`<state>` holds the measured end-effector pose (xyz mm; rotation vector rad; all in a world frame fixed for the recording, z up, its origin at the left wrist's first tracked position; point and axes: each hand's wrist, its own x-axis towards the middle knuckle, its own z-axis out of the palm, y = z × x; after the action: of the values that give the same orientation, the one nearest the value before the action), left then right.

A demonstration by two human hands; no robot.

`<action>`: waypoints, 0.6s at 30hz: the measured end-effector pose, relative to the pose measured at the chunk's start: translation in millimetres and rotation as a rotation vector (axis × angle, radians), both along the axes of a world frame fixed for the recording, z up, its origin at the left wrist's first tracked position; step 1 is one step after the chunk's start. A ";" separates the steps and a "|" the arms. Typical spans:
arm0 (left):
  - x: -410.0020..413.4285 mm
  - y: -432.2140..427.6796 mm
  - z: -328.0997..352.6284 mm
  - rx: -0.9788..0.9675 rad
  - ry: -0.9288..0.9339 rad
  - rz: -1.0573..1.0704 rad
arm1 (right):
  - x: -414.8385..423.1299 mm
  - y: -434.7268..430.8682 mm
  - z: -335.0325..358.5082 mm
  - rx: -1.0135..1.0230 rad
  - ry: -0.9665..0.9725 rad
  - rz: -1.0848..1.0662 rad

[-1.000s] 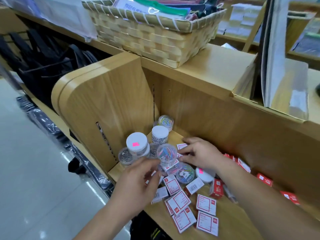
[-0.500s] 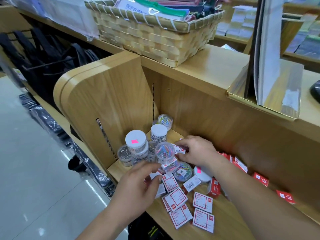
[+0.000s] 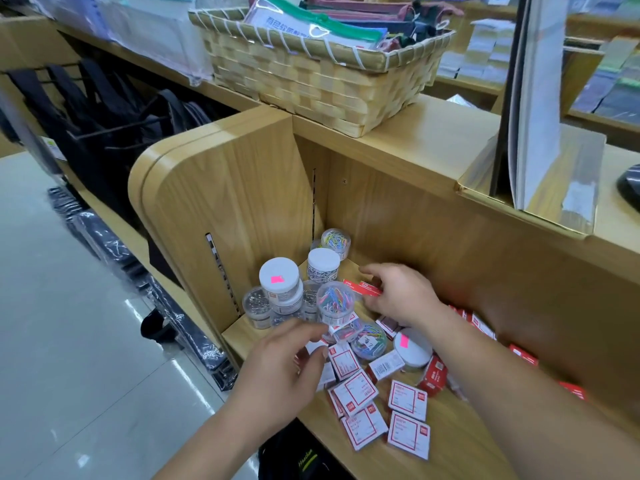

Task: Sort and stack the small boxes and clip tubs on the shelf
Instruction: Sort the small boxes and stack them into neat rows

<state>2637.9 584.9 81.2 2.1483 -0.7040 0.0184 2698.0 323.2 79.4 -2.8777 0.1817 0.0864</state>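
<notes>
The right hand [image 3: 401,294] pinches a small red box [image 3: 363,288] between thumb and fingers, holding it by its long edges just behind the tub of coloured clips [image 3: 335,301]. The left hand [image 3: 284,368] hangs half-curled in front of that same tub, fingers apart, over a loose box; whether it touches anything I cannot tell.

The red box looks like light, stiff card: a pinch across the narrow sides should carry it, and flat faces mean it will stack cleanly if squared up. The tub of coloured clips is clear, smooth plastic, probably slippery and a little top-heavy where it sits on other tubs, so it is best taken round the wall, not by the lid, which might pop off.

Left of it stands a white-lidded tub [image 3: 279,284] on another jar, with a second white-lidded tub [image 3: 323,265] behind. In front and to the right, white-and-red boxes [image 3: 358,393] lie scattered flat on the wooden shelf [image 3: 460,441], with a tipped tub [image 3: 370,344] among them. A careless sweep there could roll it off the front edge.
</notes>
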 end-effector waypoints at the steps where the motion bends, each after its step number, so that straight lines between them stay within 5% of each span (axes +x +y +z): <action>1: -1.2 -0.7 0.2 0.003 0.005 -0.007 | -0.9 -1.2 1.1 -0.026 0.017 0.003; 11: -3.9 -4.4 -5.0 -0.016 0.004 0.015 | -22.4 6.3 29.9 0.139 -0.090 -0.120; 18: -26.1 -42.2 -10.1 -0.097 -0.058 -0.118 | -117.8 -8.1 75.1 0.381 -0.281 -0.321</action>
<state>2611.8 542.7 71.1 2.0178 -0.8453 0.0512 2580.2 315.1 154.5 -2.4140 0.5079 -0.3075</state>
